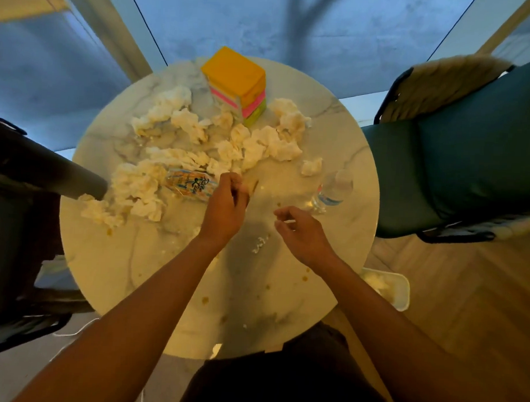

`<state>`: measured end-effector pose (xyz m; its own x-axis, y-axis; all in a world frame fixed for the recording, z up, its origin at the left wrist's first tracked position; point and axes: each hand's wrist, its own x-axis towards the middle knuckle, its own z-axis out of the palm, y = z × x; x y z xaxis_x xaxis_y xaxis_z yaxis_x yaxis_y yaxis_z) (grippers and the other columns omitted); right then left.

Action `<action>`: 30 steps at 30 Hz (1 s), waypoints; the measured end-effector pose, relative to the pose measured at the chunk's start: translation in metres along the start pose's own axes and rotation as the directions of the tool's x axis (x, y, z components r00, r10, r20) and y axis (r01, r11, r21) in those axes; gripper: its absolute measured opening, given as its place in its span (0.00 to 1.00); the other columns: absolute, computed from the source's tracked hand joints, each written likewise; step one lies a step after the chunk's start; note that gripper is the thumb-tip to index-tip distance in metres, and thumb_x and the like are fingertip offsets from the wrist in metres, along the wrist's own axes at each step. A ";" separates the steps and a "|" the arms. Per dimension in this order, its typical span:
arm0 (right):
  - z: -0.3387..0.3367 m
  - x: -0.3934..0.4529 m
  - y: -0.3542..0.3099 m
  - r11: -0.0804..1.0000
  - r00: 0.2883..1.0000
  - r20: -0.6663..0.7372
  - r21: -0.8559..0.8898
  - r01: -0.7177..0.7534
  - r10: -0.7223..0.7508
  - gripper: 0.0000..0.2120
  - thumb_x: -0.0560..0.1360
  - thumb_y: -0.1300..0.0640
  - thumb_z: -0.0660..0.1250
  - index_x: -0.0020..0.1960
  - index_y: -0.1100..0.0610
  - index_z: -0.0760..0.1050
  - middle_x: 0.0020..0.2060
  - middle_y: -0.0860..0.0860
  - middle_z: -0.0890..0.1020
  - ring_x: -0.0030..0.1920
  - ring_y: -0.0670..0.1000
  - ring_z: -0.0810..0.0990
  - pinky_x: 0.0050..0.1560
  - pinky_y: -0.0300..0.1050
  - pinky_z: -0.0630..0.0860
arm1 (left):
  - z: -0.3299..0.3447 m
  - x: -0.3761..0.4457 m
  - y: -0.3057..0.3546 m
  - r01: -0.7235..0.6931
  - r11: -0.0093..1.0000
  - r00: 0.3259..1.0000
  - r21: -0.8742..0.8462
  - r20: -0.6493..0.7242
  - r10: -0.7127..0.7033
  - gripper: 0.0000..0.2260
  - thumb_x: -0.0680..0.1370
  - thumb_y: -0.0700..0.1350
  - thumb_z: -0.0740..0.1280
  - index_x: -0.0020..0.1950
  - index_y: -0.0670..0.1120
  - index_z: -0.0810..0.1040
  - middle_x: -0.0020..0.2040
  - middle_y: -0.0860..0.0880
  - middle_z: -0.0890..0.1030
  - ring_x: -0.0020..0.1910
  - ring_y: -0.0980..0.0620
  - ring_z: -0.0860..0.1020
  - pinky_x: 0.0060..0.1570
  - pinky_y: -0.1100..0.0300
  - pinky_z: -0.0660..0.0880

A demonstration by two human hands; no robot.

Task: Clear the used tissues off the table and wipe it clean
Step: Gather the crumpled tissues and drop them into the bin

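Several crumpled used tissues point(182, 122) lie heaped across the far half and left side of the round marble table point(111, 273). A printed tissue packet point(189, 184) lies on its side among them. My left hand point(226, 210) is at the packet's right end, its fingers curled round a small tan piece of tissue point(253, 186) that sticks out past them. My right hand point(303, 235) hovers over the table to the right, fingers loosely curled and holding nothing I can make out. Brown spots point(205, 300) and white crumbs point(259, 244) mark the near tabletop.
A stack of orange, pink and green packs point(241, 82) stands at the table's far edge. A clear water bottle point(333, 191) lies to the right. A white bin point(388, 288) with tissues sits on the floor by a green chair point(469, 154); a dark chair point(24, 174) stands left.
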<state>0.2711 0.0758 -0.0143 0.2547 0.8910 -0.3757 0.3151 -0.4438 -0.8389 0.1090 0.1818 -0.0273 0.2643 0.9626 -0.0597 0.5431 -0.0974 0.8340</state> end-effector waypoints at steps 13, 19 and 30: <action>0.071 -0.020 -0.041 0.961 0.982 -0.131 0.260 -0.095 0.132 0.04 0.78 0.60 0.70 0.52 0.52 0.80 0.43 0.50 0.85 0.41 0.48 0.85 0.42 0.40 0.79 | -0.067 -0.055 -0.025 0.047 0.988 0.964 -0.146 0.266 -0.007 0.06 0.78 0.46 0.73 0.54 0.52 0.85 0.49 0.60 0.84 0.50 0.66 0.80 0.48 0.71 0.75; 0.065 -0.027 -0.034 0.945 0.959 -0.204 0.300 -0.128 0.194 0.05 0.78 0.62 0.71 0.49 0.53 0.80 0.40 0.51 0.85 0.39 0.47 0.84 0.38 0.39 0.78 | -0.066 -0.004 -0.025 -0.347 0.927 0.889 0.143 0.363 0.277 0.08 0.81 0.51 0.68 0.57 0.50 0.82 0.51 0.54 0.83 0.50 0.58 0.79 0.52 0.60 0.75; 0.032 -0.035 -0.005 0.930 0.927 -0.294 0.347 -0.125 0.234 0.07 0.78 0.64 0.70 0.47 0.52 0.79 0.39 0.51 0.83 0.38 0.46 0.83 0.37 0.35 0.74 | -0.029 0.079 -0.007 -0.596 0.206 0.802 0.776 0.587 0.112 0.16 0.80 0.49 0.64 0.68 0.53 0.73 0.67 0.46 0.73 0.69 0.41 0.66 0.67 0.43 0.60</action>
<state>0.2312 0.0494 -0.0098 0.5785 0.6939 -0.4287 -0.0560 -0.4906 -0.8696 0.1035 0.2658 -0.0217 0.7405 0.6127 -0.2762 0.5725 -0.7903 -0.2183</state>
